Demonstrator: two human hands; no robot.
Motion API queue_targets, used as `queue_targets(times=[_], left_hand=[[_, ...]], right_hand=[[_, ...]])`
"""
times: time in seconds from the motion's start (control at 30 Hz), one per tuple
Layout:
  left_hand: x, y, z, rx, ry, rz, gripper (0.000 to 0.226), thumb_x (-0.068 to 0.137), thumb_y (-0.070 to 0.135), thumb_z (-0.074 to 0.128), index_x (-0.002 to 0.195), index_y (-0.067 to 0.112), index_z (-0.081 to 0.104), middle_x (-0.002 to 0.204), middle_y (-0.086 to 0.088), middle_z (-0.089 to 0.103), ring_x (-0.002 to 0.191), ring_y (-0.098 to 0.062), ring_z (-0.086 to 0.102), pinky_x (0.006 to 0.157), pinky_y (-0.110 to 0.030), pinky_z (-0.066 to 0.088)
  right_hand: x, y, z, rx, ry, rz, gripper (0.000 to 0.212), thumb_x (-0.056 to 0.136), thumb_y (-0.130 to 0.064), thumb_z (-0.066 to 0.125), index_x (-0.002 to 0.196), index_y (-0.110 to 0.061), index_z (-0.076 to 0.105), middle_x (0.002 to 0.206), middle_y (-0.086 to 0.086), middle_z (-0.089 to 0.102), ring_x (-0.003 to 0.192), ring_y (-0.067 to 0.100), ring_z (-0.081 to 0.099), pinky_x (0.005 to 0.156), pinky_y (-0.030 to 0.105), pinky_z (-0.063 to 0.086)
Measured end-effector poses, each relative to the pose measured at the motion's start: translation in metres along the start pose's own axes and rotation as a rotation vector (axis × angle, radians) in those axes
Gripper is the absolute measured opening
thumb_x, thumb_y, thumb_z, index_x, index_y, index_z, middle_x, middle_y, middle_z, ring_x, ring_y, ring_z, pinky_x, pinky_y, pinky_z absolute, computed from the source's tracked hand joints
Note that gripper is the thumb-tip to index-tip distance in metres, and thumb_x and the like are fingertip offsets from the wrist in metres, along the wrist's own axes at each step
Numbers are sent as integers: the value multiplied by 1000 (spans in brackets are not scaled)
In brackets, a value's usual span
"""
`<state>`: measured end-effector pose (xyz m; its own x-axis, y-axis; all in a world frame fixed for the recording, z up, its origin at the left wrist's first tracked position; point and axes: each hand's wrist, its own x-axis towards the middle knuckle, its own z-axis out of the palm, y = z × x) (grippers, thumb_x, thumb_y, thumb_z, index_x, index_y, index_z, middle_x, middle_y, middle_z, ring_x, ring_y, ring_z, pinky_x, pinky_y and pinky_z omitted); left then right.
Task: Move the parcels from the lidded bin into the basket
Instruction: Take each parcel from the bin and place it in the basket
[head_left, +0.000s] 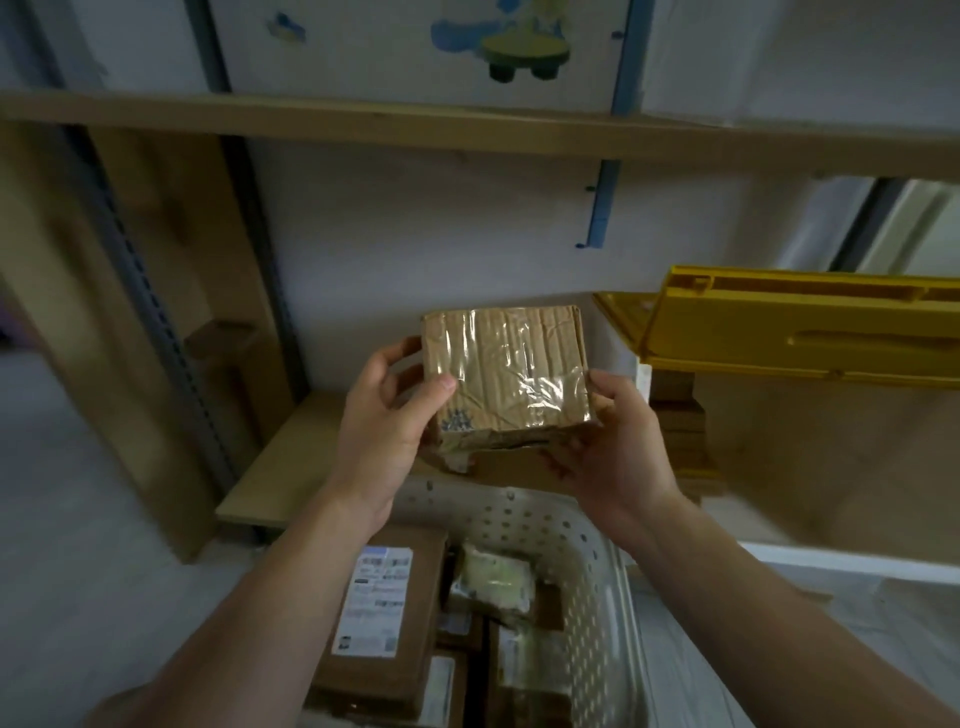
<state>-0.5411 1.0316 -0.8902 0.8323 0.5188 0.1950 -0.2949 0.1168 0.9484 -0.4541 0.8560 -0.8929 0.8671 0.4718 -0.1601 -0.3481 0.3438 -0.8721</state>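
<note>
Head view: both hands, left hand (382, 431) and right hand (608, 447), grip the taped parcel (506, 376) above the basket (587, 561). Slick tape could let it slip and land crooked on the parcels already inside.

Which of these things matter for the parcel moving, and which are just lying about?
Part of the job:
taped parcel, gripped by left hand and right hand
white basket
labelled parcel in it
bin's yellow lid, raised

Just there:
wooden shelf
blue bracket
</note>
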Motion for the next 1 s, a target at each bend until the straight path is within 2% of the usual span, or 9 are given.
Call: queue_targets(times=[0.17, 0.27, 0.37, 0.43, 0.53, 0.63, 0.73, 0.87, 1.0], left_hand=[[2, -2, -12, 116, 32, 71, 35, 94, 12, 67, 123, 32, 61, 121, 3, 72, 113, -10, 68, 94, -34, 57], [1, -3, -14, 341, 116, 163, 42, 93, 12, 70, 127, 34, 58, 120, 13, 67, 109, 1, 66, 89, -23, 58], [0, -8, -13, 503, 138, 187, 28, 91, 16, 71, 114, 29, 63, 112, 15, 67, 105, -4, 66, 91, -34, 60], [-1, -8, -10, 505, 121, 169, 19, 89, 32, 73, 106, 27, 65, 105, 8, 70, 98, -10, 69, 87, -41, 61], [-4, -5, -5, 375, 42, 46, 63, 68, 65, 80, 111, 26, 57, 110, 2, 68, 100, -15, 68, 86, -34, 58], [-3, -2, -2, 229, -16, -52, 85, 59, 67, 85, 120, 21, 49, 114, -1, 65, 99, -14, 69, 78, -21, 55], [0, -3, -2, 116, -14, -87, 87, 52, 63, 84, 121, 23, 49, 115, -4, 63, 102, -18, 69, 83, -29, 56], [-1, -8, 2, -24, 0, -138, 82, 55, 58, 82, 119, 19, 51, 129, -22, 58, 119, -40, 61, 102, -60, 50], [-2, -11, 5, -59, 27, -143, 78, 57, 54, 81, 120, 18, 52, 122, -17, 63, 118, -40, 62, 102, -61, 50]], right_hand=[[12, 9, 14, 12, -19, 7, 38, 100, -36, 44, 84, -24, 76, 86, 2, 72, 82, 18, 65, 74, 37, 46], [14, 13, 22, -24, 58, -41, 28, 101, -37, 49, 109, -22, 72, 97, 2, 72, 88, 18, 64, 66, 32, 47], [17, 14, 24, -71, 64, -130, 25, 100, -34, 55, 117, -17, 65, 102, 5, 69, 82, 15, 66, 55, 25, 52], [17, 14, 24, -79, 34, -180, 19, 101, -30, 55, 115, -19, 64, 104, 7, 69, 83, 16, 70, 59, 28, 56], [16, 16, 26, -112, -28, -233, 21, 106, -28, 47, 116, -20, 64, 107, 8, 72, 94, 22, 70, 75, 39, 61], [15, 14, 24, -126, -97, -262, 27, 108, -21, 39, 112, -19, 65, 102, 6, 73, 91, 20, 68, 75, 38, 57], [15, 10, 25, -143, -138, -274, 22, 105, -12, 45, 111, -18, 65, 104, 12, 72, 89, 26, 68, 73, 39, 56], [17, 12, 26, -176, -159, -286, 23, 105, -21, 48, 122, -15, 63, 110, 10, 73, 95, 25, 69, 78, 36, 57], [22, 12, 25, -175, -161, -255, 28, 105, -23, 47, 128, -14, 62, 114, 8, 73, 102, 27, 68, 83, 39, 56]])
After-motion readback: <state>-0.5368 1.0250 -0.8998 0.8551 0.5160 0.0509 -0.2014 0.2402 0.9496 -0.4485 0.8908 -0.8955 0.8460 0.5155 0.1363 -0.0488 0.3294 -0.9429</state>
